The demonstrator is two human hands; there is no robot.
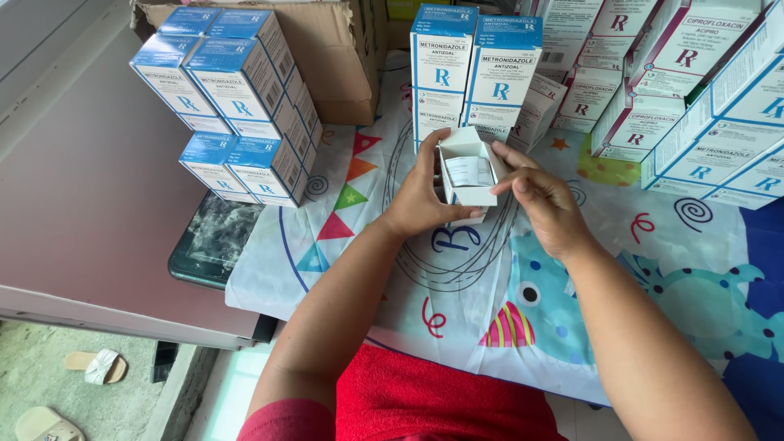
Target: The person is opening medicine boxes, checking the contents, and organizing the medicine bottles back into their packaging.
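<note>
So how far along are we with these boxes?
Done, by the look of it: closed blue-topped boxes stacked at left and behind the hands. In hand: the left hand holds a small white box with its flap open and something pale inside, while the right hand touches its edge. Left: that flap is not yet shut. Whether the red-marked boxes need handling, I cannot tell.
</note>
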